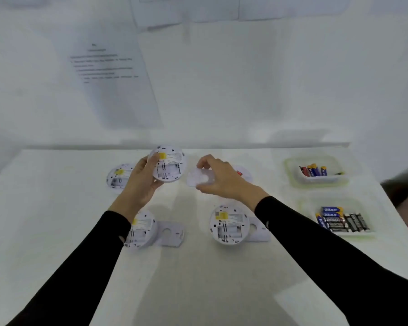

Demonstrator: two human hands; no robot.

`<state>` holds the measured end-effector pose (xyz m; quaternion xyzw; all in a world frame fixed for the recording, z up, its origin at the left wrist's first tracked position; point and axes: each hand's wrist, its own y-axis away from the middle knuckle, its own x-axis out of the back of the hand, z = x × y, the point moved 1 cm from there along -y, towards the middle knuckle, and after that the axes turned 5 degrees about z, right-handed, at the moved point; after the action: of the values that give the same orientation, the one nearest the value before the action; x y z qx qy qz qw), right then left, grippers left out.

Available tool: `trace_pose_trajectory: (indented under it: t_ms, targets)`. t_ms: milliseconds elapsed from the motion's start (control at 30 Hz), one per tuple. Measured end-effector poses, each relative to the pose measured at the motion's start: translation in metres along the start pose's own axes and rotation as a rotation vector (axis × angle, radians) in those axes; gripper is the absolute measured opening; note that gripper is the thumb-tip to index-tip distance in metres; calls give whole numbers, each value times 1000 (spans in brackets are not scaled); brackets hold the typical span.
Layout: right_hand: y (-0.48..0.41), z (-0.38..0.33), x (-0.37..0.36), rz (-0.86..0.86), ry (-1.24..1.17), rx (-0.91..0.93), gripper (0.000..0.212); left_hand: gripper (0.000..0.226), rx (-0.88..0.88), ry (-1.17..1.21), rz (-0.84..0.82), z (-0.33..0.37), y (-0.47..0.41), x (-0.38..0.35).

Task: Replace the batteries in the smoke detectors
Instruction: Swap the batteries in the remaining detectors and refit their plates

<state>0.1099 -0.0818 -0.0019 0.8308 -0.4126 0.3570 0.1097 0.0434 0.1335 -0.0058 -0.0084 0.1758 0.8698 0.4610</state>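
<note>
My left hand (140, 182) holds a round white smoke detector (169, 165) above the table, its back with a yellow label and an empty battery bay facing me. My right hand (218, 178) grips a white mounting plate (199, 177) just right of that detector. Three more detectors lie back-up on the table: one at the far left (118, 177), one at the near left (143, 229) partly under my left sleeve, and one at the near right (229, 224). A further white part (244, 172) with a red mark shows behind my right hand.
Two clear trays stand at the right: the far tray (290, 165) holds several blue and red batteries (312, 170), the near tray (304, 205) holds several blue and black batteries (344, 221). Loose mounting plates (171, 234) lie by the near detectors. A printed sheet (108, 74) hangs on the wall.
</note>
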Motion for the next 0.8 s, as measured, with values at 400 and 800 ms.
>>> trace_pose_trajectory:
  t_ms: [400,800]
  targets:
    - [-31,31,-35,-122,173,-95,57,34,88,-414,-145,-13,-38,16]
    - [-16,47,-21,-123,199,-129,56,32,118,-539,-260,-31,-53,-13]
